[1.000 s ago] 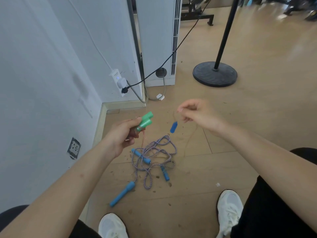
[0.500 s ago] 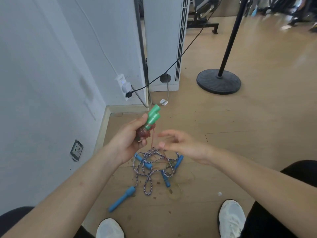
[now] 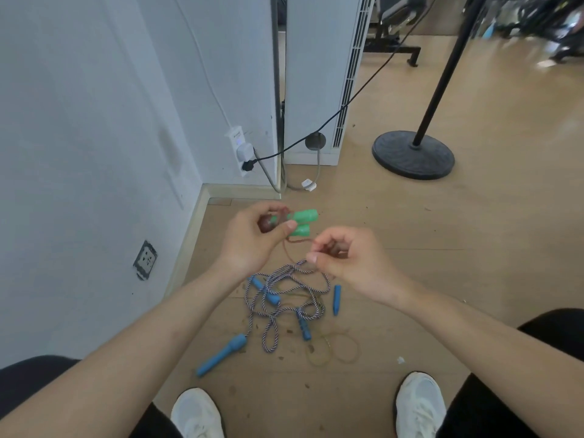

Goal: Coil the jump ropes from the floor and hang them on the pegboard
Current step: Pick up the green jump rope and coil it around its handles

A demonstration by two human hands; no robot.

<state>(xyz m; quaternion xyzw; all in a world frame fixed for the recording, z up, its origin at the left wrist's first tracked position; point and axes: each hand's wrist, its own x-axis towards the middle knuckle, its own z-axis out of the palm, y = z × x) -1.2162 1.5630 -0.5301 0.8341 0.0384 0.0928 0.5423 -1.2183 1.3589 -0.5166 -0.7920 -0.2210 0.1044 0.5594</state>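
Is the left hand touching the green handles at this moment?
Touching. The head view shows the left hand gripping the green handles, with the thumb lying across them.

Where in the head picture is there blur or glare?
Head view: dark gym equipment at top right is blurred; pale glare lies on the glossy wooden floor there; the green plastic handles in the left hand look sharp; the thin brown cord looks faint.
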